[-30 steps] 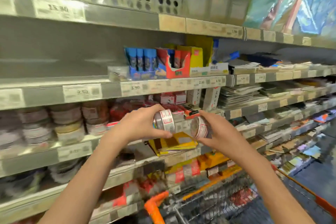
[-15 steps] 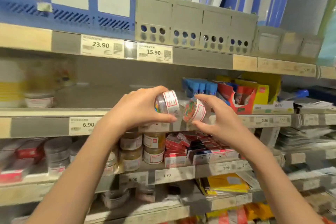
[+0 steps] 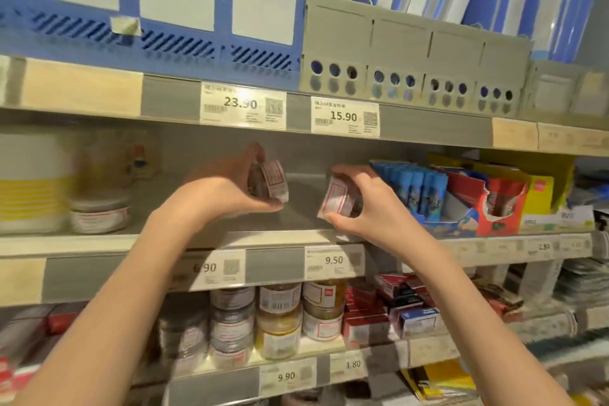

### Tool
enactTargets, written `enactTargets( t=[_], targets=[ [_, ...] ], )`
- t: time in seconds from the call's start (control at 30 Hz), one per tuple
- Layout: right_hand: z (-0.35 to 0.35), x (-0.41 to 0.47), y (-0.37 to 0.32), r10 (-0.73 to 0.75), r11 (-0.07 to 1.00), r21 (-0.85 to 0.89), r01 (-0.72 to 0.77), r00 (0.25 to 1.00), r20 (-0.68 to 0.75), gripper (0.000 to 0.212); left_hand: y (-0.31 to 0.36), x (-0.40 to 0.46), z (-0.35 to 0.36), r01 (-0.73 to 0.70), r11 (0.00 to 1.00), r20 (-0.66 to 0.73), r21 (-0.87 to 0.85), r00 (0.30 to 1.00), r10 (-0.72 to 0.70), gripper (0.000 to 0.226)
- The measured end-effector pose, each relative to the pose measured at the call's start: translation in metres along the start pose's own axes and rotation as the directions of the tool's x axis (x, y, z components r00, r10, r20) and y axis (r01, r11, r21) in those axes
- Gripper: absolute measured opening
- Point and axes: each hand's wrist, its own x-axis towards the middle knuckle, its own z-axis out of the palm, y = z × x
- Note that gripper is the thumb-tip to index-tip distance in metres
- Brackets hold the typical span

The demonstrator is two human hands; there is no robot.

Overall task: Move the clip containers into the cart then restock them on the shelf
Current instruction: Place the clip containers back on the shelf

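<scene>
My left hand (image 3: pixel 227 184) grips a small round clear clip container (image 3: pixel 268 181) with a red-and-white label, held on its side above the middle shelf (image 3: pixel 296 221). My right hand (image 3: pixel 362 204) grips a second clip container (image 3: pixel 339 199) of the same kind, tilted, low over the shelf near its front edge. The two containers are apart, with a bare stretch of shelf between and behind them. Another such container (image 3: pixel 99 214) stands at the shelf's left. The cart is out of view.
Blue glue-stick packs (image 3: pixel 412 188) and red and yellow display boxes (image 3: pixel 494 201) stand right of my right hand. Stacked round tubs (image 3: pixel 280 320) fill the shelf below. Blue and grey file boxes (image 3: pixel 395 53) sit on the shelf above. Price tags line the shelf edges.
Both hands have risen from the lower shelves to the middle shelf and reached into it. They have spread apart, so the two containers no longer sit side by side.
</scene>
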Motion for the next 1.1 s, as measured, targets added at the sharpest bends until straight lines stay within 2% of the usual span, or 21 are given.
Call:
enactTargets(
  t=[0.1,0.27,0.5,0.6,0.73,0.87,1.1],
  targets=[
    [0.004,0.005,-0.002,0.034,0.999,0.017,-0.033,0.999,-0.024,0.059,-0.012,0.001,-0.004,-0.061,0.995,0.001,0.083,0.998,0.061,0.059],
    [0.004,0.011,0.004,0.008,0.996,-0.086,-0.005,1.000,0.027,0.049,-0.024,0.001,-0.005,-0.125,0.985,0.050,0.118,0.991,0.120,0.053],
    [-0.008,0.019,0.005,-0.027,0.998,-0.052,0.036,0.985,0.169,0.044,-0.023,0.003,-0.002,-0.150,0.968,0.165,0.200,0.979,0.118,0.063],
    [-0.013,0.024,0.008,-0.024,1.000,-0.008,0.026,0.977,0.211,0.050,-0.018,0.004,-0.006,-0.144,0.960,0.184,0.238,0.978,0.101,0.066],
    [-0.014,0.030,0.012,-0.003,1.000,0.020,-0.001,0.980,0.199,0.046,-0.013,0.008,-0.011,-0.147,0.913,0.201,0.380,0.977,0.073,0.071],
    [-0.010,0.033,0.017,-0.042,0.995,0.103,0.017,0.970,0.241,0.036,0.000,0.012,-0.011,-0.155,0.848,0.215,0.507,0.975,0.049,0.072],
    [-0.006,0.027,0.023,-0.105,0.994,0.064,0.093,0.971,0.214,0.041,0.014,0.012,-0.001,-0.206,0.801,0.194,0.562,0.974,0.114,0.067]
  ],
)
